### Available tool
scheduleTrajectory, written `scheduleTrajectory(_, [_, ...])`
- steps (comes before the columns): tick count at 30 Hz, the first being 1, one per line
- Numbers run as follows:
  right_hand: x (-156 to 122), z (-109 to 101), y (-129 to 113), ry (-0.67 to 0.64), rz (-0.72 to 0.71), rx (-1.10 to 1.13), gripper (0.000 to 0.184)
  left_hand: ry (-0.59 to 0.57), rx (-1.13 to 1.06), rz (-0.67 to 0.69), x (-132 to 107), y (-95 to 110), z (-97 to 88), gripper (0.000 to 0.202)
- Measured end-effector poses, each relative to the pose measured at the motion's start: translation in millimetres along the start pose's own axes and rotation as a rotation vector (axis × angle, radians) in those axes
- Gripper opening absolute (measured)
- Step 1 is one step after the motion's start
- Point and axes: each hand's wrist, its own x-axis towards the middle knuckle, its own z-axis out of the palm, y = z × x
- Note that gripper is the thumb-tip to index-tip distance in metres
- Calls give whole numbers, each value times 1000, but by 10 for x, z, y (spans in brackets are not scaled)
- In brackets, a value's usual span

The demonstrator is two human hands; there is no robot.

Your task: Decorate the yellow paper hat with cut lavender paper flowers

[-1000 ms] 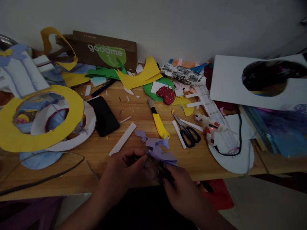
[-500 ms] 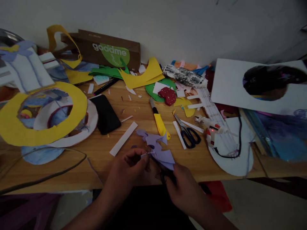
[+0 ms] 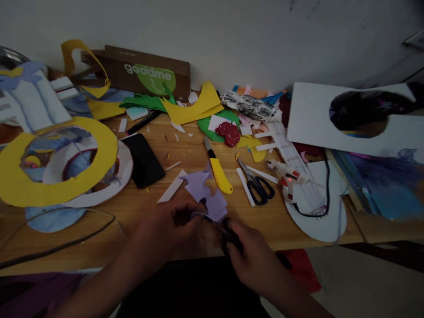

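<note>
My left hand (image 3: 174, 223) pinches the edge of a purple paper piece (image 3: 207, 194) close to the table's front edge. In my right hand (image 3: 250, 245) are dark-handled scissors (image 3: 228, 236), their blades lying against the lower edge of that paper. How far the blades are apart is hard to see. Just beyond the paper lies a yellow utility knife (image 3: 220, 172). A second pair of scissors (image 3: 256, 181) rests to its right between white strips. Left of the paper is a white strip (image 3: 171, 187).
A lit glue gun (image 3: 291, 181) with a black cord lies at the right. A black phone (image 3: 144, 160), a yellow ring (image 3: 106, 176) and a loose cable (image 3: 76, 238) are on the left. Along the wall stand a brown "goodme" box (image 3: 149, 75) and colored scraps.
The purple paper has turned, its lobed end swinging up and left over the white strip. My left hand has shifted slightly left. The whole view has moved a little.
</note>
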Motion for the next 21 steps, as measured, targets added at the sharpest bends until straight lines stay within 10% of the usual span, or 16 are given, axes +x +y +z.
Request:
scheduleTrajectory(8, [19, 68, 39, 43, 22, 35, 26, 175, -895, -187, -43, -304, 483, 26])
scheduleTrajectory(21, [11, 64, 48, 36, 43, 16, 21, 142, -266, -38, 16, -118, 235, 8])
